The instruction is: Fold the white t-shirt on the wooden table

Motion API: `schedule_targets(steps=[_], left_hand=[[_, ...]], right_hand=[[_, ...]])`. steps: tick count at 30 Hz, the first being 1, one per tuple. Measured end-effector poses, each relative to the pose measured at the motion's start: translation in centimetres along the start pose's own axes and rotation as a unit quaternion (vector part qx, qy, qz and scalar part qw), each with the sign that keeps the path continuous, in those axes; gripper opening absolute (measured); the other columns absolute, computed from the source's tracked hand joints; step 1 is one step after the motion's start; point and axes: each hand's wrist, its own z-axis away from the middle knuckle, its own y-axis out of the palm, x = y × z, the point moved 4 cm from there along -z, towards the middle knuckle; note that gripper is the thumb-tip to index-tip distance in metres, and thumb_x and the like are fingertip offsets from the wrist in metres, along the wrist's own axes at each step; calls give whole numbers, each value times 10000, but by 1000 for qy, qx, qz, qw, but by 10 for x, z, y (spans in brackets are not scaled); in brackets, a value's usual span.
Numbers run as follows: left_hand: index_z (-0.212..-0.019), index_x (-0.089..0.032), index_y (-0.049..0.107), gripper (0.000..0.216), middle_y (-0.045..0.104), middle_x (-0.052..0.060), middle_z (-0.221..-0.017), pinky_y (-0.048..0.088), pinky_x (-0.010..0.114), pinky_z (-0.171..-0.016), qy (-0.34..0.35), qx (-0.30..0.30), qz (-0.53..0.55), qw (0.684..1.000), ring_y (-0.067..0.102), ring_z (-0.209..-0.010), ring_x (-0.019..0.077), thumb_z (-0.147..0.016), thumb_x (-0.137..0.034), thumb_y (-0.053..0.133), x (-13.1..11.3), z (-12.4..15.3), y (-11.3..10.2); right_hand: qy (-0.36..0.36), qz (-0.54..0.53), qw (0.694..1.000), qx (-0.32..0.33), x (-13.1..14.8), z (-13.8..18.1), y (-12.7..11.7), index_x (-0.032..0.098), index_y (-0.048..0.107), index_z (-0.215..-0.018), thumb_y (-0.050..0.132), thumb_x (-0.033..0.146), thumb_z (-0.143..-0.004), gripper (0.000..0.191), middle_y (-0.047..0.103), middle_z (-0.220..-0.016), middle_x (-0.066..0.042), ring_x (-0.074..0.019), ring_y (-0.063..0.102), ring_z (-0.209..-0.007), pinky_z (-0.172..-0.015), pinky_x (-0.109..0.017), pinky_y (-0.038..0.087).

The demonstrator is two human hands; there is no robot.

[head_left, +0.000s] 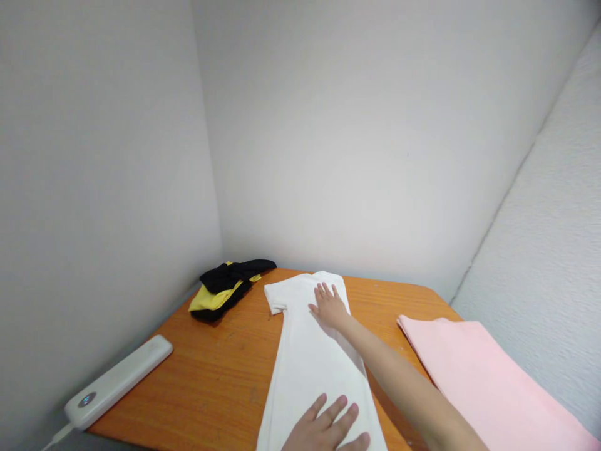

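Note:
A white T-shirt, folded in half lengthwise, lies along the wooden table with its short sleeve pointing left. My right hand rests flat on its upper part near the shoulder, fingers spread. Lower down, at the bottom edge of the view, my left hand lies on the shirt's body with its fingers apart; its wrist is out of view. Neither hand grips the fabric. The shirt's lower end is cut off by the frame.
A folded pink cloth covers the table's right side. Black and yellow garments are heaped at the back left. A long white device with a small display and a cable sits on the left edge. Walls enclose the wooden table.

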Motion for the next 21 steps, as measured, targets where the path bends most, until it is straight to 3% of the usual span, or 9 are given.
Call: schedule_targets(steps=[2,4,6,8,12,21], left_hand=[[-1415,-327,349,452,431,5,-1458,410,308,-1057,-47,47,95,993,444,-1313,163,-975,-428,384,12,3,-16],[-1451,-287,300,491,353,36,-1504,344,367,-1118,-149,85,154,973,347,-1375,182,-980,-416,352,34,8,-26],[-1460,-232,299,498,290,63,-1530,288,437,-1147,-260,120,155,945,266,-1411,213,-985,-382,303,62,14,-28],[-1448,-172,330,511,268,90,-1535,257,465,-1155,-320,147,135,926,223,-1424,231,-982,-376,274,87,17,-23],[-1443,-98,328,576,248,126,-1533,221,473,-1162,-360,164,97,913,184,-1435,237,-970,-420,257,114,18,-2],[-1456,-77,284,623,208,111,-1551,184,430,-1168,-395,157,71,902,150,-1446,213,-973,-461,195,116,31,12]], right_hand=[[-23,-16,1000,7,21,28,4,56,223,-1472,147,525,-958,700,151,-1549,-130,-240,33,-1442,-1169,-452,-8],[-32,-28,999,17,36,58,11,55,202,-1477,112,530,-963,705,130,-1551,-130,-243,41,-1441,-1172,-447,43],[-23,-52,998,21,46,87,15,39,177,-1478,100,540,-965,721,92,-1550,-149,-258,38,-1439,-1171,-450,79],[-9,-88,996,15,54,112,17,21,165,-1475,114,556,-963,742,58,-1546,-169,-273,24,-1436,-1170,-455,92],[-6,-135,991,-2,66,150,13,25,134,-1480,161,553,-966,738,7,-1545,-153,-283,-16,-1432,-1176,-472,91],[8,-131,991,-12,52,236,7,104,70,-1492,236,583,-957,737,-36,-1552,-101,-261,-13,-1434,-1188,-458,117]])
